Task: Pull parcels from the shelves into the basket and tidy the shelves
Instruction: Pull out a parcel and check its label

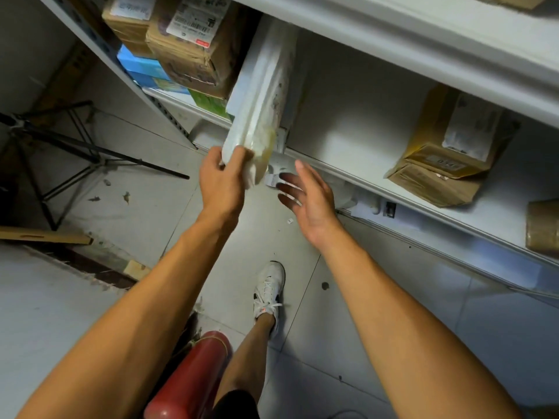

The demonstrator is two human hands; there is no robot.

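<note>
A long white plastic-wrapped parcel point(262, 95) sticks out of the white shelf point(357, 173), leaning against its left upright. My left hand point(222, 182) grips the parcel's near end, in front of the shelf edge. To its right, my right hand point(305, 198) hovers with fingers spread and holds nothing. Further right on the same shelf lies a crumpled brown parcel point(447, 152) with a white label. No basket is in view.
Taped cardboard boxes point(190, 40) are stacked over blue and green boxes point(145, 71) at the shelf's left. Another brown parcel point(543, 228) shows at the right edge. A black tripod point(60, 146) stands on the tiled floor at left. A red cylinder point(187, 379) lies by my leg.
</note>
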